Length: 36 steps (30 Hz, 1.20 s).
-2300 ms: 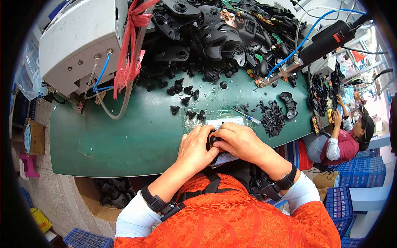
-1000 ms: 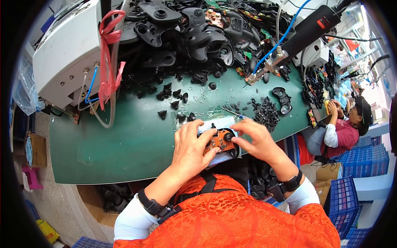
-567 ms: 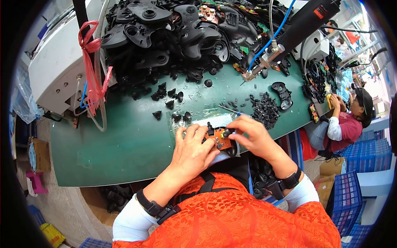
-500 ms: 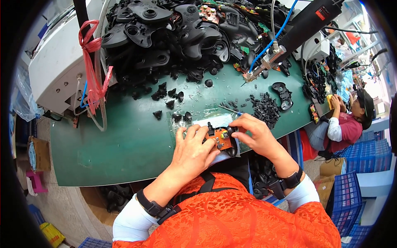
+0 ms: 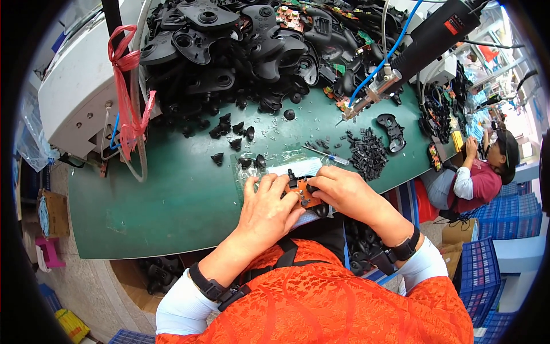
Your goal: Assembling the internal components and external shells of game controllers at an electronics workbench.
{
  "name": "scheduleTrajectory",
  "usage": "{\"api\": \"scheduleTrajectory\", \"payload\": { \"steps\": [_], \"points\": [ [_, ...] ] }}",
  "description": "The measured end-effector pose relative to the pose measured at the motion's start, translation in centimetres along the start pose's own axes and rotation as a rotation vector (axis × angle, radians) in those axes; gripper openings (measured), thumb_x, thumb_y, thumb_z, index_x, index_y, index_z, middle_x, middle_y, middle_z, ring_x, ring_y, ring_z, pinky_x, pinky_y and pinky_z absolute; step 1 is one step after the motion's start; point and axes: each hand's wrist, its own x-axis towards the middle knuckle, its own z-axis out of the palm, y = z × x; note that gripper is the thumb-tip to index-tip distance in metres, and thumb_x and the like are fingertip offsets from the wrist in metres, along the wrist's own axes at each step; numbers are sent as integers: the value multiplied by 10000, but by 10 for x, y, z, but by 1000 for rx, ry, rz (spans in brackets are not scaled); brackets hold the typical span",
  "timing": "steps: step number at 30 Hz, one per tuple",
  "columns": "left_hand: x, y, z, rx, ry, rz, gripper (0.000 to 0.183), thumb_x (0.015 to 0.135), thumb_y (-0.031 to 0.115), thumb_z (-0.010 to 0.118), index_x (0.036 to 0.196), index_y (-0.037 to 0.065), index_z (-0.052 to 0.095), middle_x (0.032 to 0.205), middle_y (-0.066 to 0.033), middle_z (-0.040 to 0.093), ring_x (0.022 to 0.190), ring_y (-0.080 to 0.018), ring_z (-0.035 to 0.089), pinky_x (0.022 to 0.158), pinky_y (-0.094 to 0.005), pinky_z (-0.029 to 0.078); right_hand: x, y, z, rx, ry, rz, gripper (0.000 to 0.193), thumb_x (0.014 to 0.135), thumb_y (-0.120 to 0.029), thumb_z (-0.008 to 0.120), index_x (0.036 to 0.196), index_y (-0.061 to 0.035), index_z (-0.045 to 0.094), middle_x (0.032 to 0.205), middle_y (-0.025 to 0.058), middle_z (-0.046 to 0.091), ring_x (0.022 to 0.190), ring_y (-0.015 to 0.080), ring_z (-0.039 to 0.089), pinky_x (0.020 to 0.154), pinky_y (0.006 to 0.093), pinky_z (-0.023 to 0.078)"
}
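Note:
At the table's near edge lies an opened black game controller [image 5: 322, 211] with an orange circuit board [image 5: 307, 195] in it. My left hand [image 5: 268, 205] is closed over its left side, fingers curled onto the board and shell. My right hand [image 5: 346, 192] pinches a small dark part [image 5: 311, 188] against the board's right side; the fingers mostly hide it. Behind the controller are a white and pale blue sheet [image 5: 306, 167] and a screwdriver [image 5: 329, 154] with a clear blue handle. Several black rubber-like caps [image 5: 217, 159] lie to the left.
Black controller shells [image 5: 209, 49] are heaped at the back. Small black parts [image 5: 369, 155] form a pile at right, beside an empty controller frame [image 5: 391, 133]. A black power driver [image 5: 427, 43] hangs overhead. A grey machine [image 5: 86, 86] stands left. A co-worker [image 5: 484, 166] sits at right.
My right hand has moved left and down onto the board, its fingers closing on a small dark part. The hanging driver has swung slightly right. My left hand stays put.

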Motion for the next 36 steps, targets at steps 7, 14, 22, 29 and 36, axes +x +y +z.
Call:
{"api": "scheduleTrajectory", "payload": {
  "steps": [7, 14, 22, 29, 36],
  "points": [
    [0, 0, 0, -12, 7, 3, 285, 744, 241, 813, 944, 115, 654, 1109, -78, 560, 1123, -303, 533, 943, -530, 361, -1, 4, 10, -80, 34, 32, 233, 823, -178, 739, 896, -48, 560, 825, 114, 593, 775, 334, 649, 637, 444, 530],
    [3, -1, -1, -23, -9, 11, 289, 742, 237, 816, 950, 114, 659, 1113, -89, 566, 1112, -306, 534, 934, -516, 365, 2, 2, 15, 16, 71, 126, 247, 835, -151, 751, 867, -23, 541, 776, 168, 613, 730, 385, 631, 619, 463, 499],
    [2, 0, -2, -31, -30, -1, 307, 739, 243, 821, 987, 119, 688, 1108, -94, 572, 1102, -296, 535, 932, -513, 369, -6, 5, 26, 39, 74, 241, 294, 845, -229, 745, 951, -29, 556, 827, 174, 652, 781, 392, 661, 646, 480, 528],
    [2, -1, -4, -6, -39, 8, 312, 745, 256, 822, 988, 119, 683, 1124, -100, 571, 1107, -294, 535, 949, -511, 362, -5, -2, -2, 203, 88, 212, 307, 843, -176, 743, 1098, -36, 644, 881, 168, 645, 804, 369, 653, 684, 446, 528],
    [3, -1, -2, -8, -31, 11, 307, 741, 250, 821, 973, 115, 673, 1125, -101, 571, 1106, -298, 537, 943, -507, 361, -7, 10, 17, 200, 83, 120, 158, 865, -82, 682, 991, -19, 612, 890, 169, 643, 842, 385, 651, 703, 453, 526]
  ]
}}
